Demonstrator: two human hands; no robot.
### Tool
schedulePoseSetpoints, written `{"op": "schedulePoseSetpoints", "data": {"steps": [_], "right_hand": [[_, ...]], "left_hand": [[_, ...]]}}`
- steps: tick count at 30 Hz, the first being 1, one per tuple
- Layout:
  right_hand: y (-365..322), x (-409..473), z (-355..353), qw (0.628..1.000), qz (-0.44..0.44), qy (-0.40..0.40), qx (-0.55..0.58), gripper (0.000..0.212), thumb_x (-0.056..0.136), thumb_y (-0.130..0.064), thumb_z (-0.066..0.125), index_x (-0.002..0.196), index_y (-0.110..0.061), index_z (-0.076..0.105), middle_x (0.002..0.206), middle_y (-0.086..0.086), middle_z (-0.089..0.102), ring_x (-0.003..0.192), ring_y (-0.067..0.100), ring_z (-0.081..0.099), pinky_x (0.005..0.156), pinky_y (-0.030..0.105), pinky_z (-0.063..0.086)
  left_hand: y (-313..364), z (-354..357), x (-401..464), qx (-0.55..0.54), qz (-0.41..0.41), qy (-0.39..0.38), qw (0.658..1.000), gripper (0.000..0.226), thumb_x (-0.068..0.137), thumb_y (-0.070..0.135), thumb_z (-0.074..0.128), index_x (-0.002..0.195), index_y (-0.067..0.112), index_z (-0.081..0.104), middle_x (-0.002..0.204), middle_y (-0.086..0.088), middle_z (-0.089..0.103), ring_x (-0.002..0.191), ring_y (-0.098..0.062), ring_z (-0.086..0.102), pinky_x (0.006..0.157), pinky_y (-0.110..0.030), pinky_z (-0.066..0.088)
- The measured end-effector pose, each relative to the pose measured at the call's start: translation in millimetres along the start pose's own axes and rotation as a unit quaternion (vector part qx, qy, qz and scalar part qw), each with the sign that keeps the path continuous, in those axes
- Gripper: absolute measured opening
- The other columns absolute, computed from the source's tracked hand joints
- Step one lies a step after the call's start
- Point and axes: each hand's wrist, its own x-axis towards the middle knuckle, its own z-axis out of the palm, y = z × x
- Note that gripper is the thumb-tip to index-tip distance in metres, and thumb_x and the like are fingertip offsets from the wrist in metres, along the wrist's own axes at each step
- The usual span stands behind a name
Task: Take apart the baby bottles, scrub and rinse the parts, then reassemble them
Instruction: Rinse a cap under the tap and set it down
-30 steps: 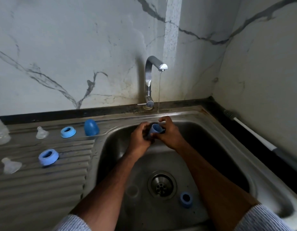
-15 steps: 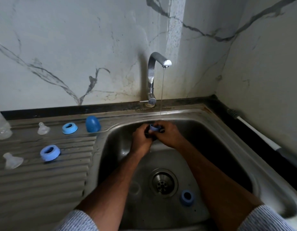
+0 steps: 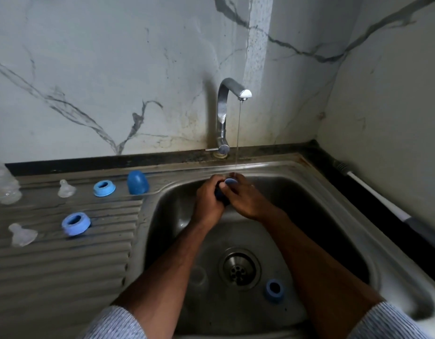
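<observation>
Both hands meet over the back of the sink under a thin stream from the tap (image 3: pixel 227 113). My left hand (image 3: pixel 207 201) and my right hand (image 3: pixel 244 199) together grip a small blue bottle cap (image 3: pixel 230 182), mostly hidden between the fingers; something dark sits beneath it. On the drainboard lie two blue collar rings (image 3: pixel 104 188) (image 3: pixel 75 223), a blue dome cap (image 3: pixel 137 182), two clear teats (image 3: pixel 66 189) (image 3: pixel 22 234) and a clear bottle (image 3: pixel 3 184). Another blue ring (image 3: pixel 274 289) lies in the basin beside the drain (image 3: pixel 239 269).
The steel sink rim (image 3: pixel 333 192) runs along a dark counter edge. A white-handled brush (image 3: pixel 382 204) lies along the right wall. A faint clear part (image 3: pixel 198 276) rests on the basin floor left of the drain. Marble walls close off the back and right.
Both hands have risen slightly toward the back of the basin, bringing the blue cap right under the water stream. The parts on the drainboard have not moved.
</observation>
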Motion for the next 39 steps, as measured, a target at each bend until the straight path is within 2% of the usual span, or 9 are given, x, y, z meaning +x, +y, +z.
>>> {"op": "schedulePoseSetpoints", "data": {"steps": [3, 5, 11, 14, 21, 25, 30, 35, 39], "right_hand": [[1.0, -0.4, 1.0, 0.998, -0.032, -0.023, 0.046, 0.041, 0.091, -0.056, 0.058, 0.112, -0.024, 0.072, 0.113, 0.002, 0.064, 0.106, 0.014, 0.061, 0.097, 0.04, 0.051], [5.2, 0.7, -1.3, 0.994, -0.047, 0.018, 0.099, 0.024, 0.085, -0.028, 0.077, 0.104, -0.021, 0.065, 0.102, -0.003, 0.065, 0.096, 0.011, 0.063, 0.087, 0.035, 0.055], [7.3, -0.8, -2.2, 0.993, 0.028, 0.096, 0.058, 0.05, 0.079, -0.016, 0.084, 0.116, -0.023, 0.051, 0.115, 0.0, 0.065, 0.105, 0.014, 0.065, 0.082, 0.025, 0.054], [11.6, 0.5, 2.0, 0.998, 0.06, 0.02, -0.013, 0.045, 0.08, -0.014, 0.082, 0.121, -0.016, 0.063, 0.123, 0.003, 0.066, 0.115, 0.017, 0.063, 0.084, 0.018, 0.045], [13.1, 3.4, 2.5, 0.996, 0.057, 0.067, 0.013, 0.03, 0.085, -0.018, 0.077, 0.114, -0.017, 0.07, 0.111, 0.0, 0.068, 0.104, 0.014, 0.064, 0.087, 0.026, 0.049], [12.3, 4.1, 4.4, 0.959, 0.124, 0.082, 0.243, 0.017, 0.092, -0.01, 0.068, 0.102, -0.024, 0.066, 0.113, 0.011, 0.069, 0.106, 0.025, 0.067, 0.097, 0.048, 0.055], [11.4, -2.2, 2.6, 0.897, 0.153, 0.006, 0.415, 0.026, 0.098, -0.006, 0.056, 0.111, -0.028, 0.061, 0.114, 0.011, 0.067, 0.101, 0.025, 0.064, 0.085, 0.041, 0.053], [26.2, -5.6, 13.3, 0.956, 0.131, -0.023, 0.263, 0.043, 0.086, -0.003, 0.074, 0.122, -0.022, 0.062, 0.116, 0.005, 0.069, 0.098, 0.016, 0.067, 0.062, 0.018, 0.051], [26.8, 2.7, 17.5, 0.973, 0.111, 0.03, 0.201, 0.057, 0.076, -0.004, 0.084, 0.129, -0.01, 0.064, 0.123, 0.004, 0.068, 0.112, 0.018, 0.063, 0.092, 0.029, 0.052]], "left_hand": [[-4.3, -4.9, 0.7, -0.019, -0.029, 0.008, 0.999, 0.04, 0.071, -0.004, 0.078, 0.106, 0.013, 0.067, 0.1, 0.002, 0.071, 0.093, -0.01, 0.068, 0.082, -0.025, 0.054], [-1.9, -3.7, 0.2, -0.03, -0.045, 0.003, 0.999, 0.041, 0.072, -0.007, 0.076, 0.105, 0.014, 0.066, 0.099, 0.002, 0.071, 0.091, -0.007, 0.067, 0.081, -0.021, 0.052], [-13.7, 1.3, -2.4, -0.039, -0.147, -0.038, 0.988, 0.059, 0.073, -0.012, 0.071, 0.115, 0.028, 0.058, 0.101, 0.011, 0.066, 0.095, -0.015, 0.067, 0.08, -0.033, 0.058], [-19.0, 1.5, -0.6, 0.009, -0.155, -0.019, 0.988, 0.054, 0.075, -0.02, 0.057, 0.116, 0.015, 0.062, 0.099, 0.002, 0.064, 0.09, -0.015, 0.063, 0.072, -0.015, 0.05], [-14.8, -1.6, -1.8, 0.089, -0.205, -0.091, 0.97, 0.022, 0.087, 0.004, 0.062, 0.106, 0.014, 0.067, 0.098, -0.002, 0.07, 0.092, -0.018, 0.067, 0.08, -0.032, 0.054], [-0.8, 0.1, -6.4, -0.108, -0.333, -0.106, 0.931, 0.02, 0.099, 0.015, 0.058, 0.118, 0.011, 0.06, 0.096, -0.01, 0.069, 0.071, -0.018, 0.07, 0.066, -0.036, 0.058], [-5.9, 1.8, 1.5, -0.15, -0.245, 0.015, 0.958, 0.043, 0.087, -0.01, 0.064, 0.123, 0.012, 0.063, 0.119, -0.01, 0.068, 0.102, -0.022, 0.068, 0.088, -0.04, 0.059], [1.3, 7.1, 3.7, -0.147, -0.181, 0.002, 0.973, 0.044, 0.083, -0.017, 0.065, 0.122, 0.003, 0.065, 0.118, -0.01, 0.069, 0.106, -0.015, 0.065, 0.093, -0.019, 0.052], [-5.4, 8.5, 2.7, -0.111, -0.152, -0.018, 0.982, 0.047, 0.079, -0.013, 0.071, 0.121, 0.007, 0.066, 0.113, -0.001, 0.069, 0.105, -0.013, 0.066, 0.095, -0.025, 0.052]]}}
